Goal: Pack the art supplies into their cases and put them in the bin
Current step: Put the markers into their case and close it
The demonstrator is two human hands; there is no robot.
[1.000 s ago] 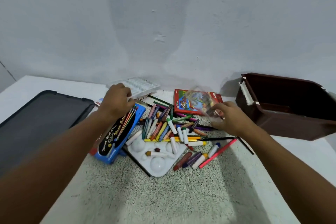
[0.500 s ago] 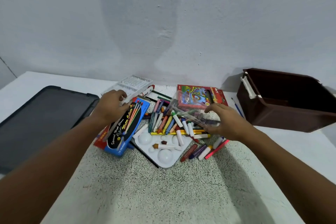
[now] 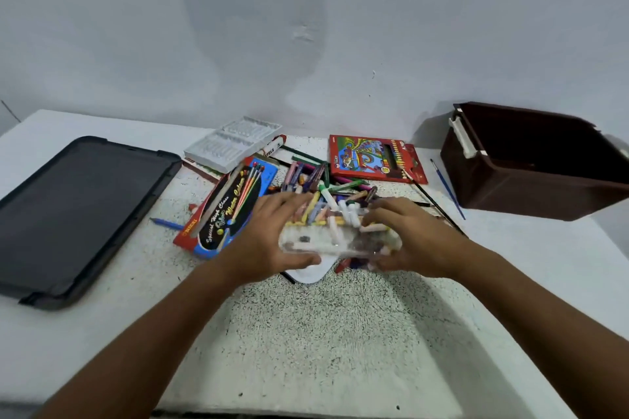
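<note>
Head view: looking down over a speckled white table (image 3: 306, 350), both forearms reaching in from the near edge
Left hand (image 3: 269, 241): curling its fingers and thumb round the left end of a clear plastic case (image 3: 326, 241), which is blurring in the frame
Right hand (image 3: 408, 238): gripping the right end of the same case, fingers bending over its top edge
Clear plastic case: being held just above the heap, lying roughly level between the two hands
White palette (image 3: 308, 274): peeking out beneath the case, lying flat on the table
Crayons and markers (image 3: 326, 194): lying in a loose mixed heap just beyond the hands
Blue watercolour box (image 3: 235, 204): lying to the left of the heap, overlapping a red box beneath it
Dark tray (image 3: 75, 214): sitting well to the left on the table
Red pencil box (image 3: 374, 160): lying flat behind the heap
White moulded insert (image 3: 235, 143): resting behind the blue box, near the wall
Blue brush (image 3: 446, 187): lying between the red pencil box and the bin
Brown bin (image 3: 534, 167): standing open at the far right, well apart from the case
</note>
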